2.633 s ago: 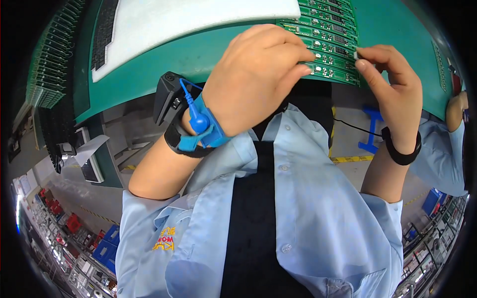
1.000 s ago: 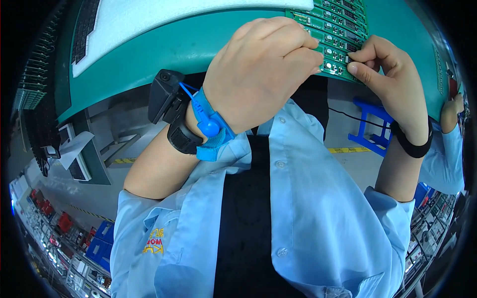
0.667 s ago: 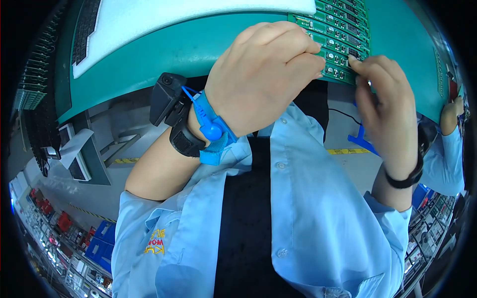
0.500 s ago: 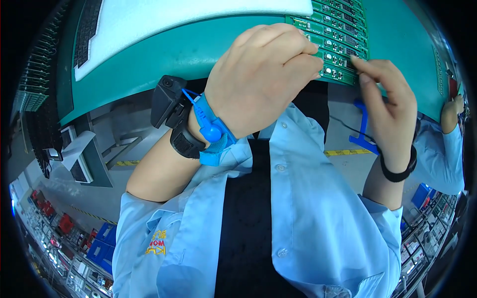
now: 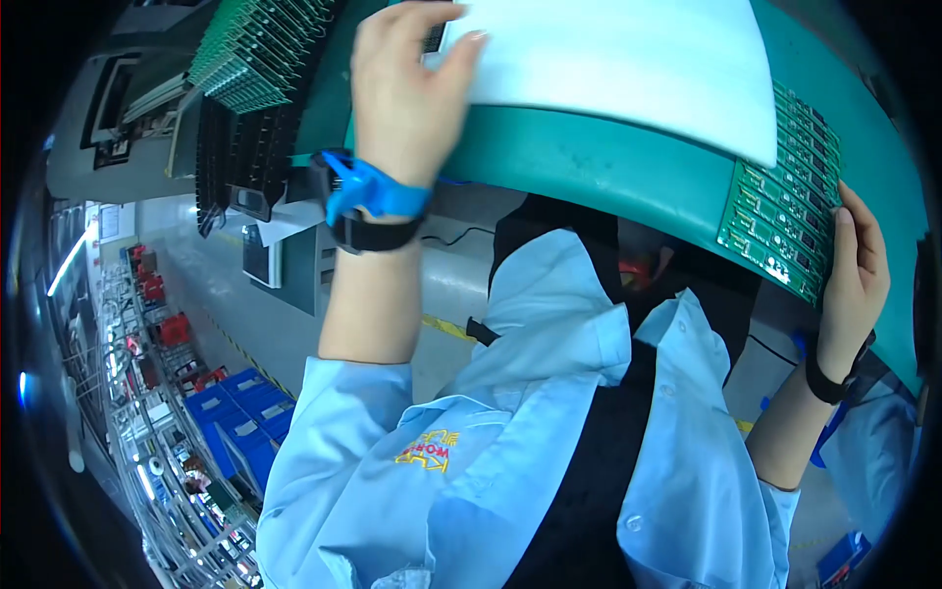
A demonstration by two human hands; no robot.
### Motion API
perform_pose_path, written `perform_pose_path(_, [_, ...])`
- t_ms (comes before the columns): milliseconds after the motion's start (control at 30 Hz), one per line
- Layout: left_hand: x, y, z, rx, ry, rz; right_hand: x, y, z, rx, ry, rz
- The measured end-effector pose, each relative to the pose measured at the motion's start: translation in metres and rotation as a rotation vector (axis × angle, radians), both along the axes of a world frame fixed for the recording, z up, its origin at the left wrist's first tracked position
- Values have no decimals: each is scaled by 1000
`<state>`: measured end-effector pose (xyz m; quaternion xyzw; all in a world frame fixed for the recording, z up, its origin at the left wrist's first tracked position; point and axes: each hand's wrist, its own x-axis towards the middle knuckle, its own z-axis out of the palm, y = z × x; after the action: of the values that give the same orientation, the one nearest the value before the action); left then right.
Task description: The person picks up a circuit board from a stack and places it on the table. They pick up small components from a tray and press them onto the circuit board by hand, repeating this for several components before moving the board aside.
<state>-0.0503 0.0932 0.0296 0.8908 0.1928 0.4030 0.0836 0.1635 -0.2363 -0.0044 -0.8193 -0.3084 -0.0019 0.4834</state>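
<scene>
Thumb and forefinger are standing apart on the left hand (image 5: 404, 98), at the white foam sheet's (image 5: 608, 69) left end; the right hand (image 5: 858, 263) is resting by the circuit boards (image 5: 785, 203), clamped or not I can't tell, all lying on the green tabletop (image 5: 559, 143).

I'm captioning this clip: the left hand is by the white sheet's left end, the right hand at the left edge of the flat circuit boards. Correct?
Wrong edge: the head view shows the right hand at the right edge of the flat circuit boards. The left hand is by the left end of the white sheet.
</scene>
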Motion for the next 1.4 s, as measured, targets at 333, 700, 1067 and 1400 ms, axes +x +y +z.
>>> perform_pose_path(333, [-17, 81, -5, 74, 355, 30, -1, 5, 0, -11, -18, 56])
perform_pose_path(700, [-4, 61, -10, -110, 149, 239, -7, 9, 3, -82, -143, 85])
perform_pose_path(1067, [16, -35, -3, -770, -47, -289, -21, 8, 13, 120, -90, 17])
perform_pose_path(1400, [33, -125, -3, -636, 73, -667, -79, 32, 48, -80, -318, 438])
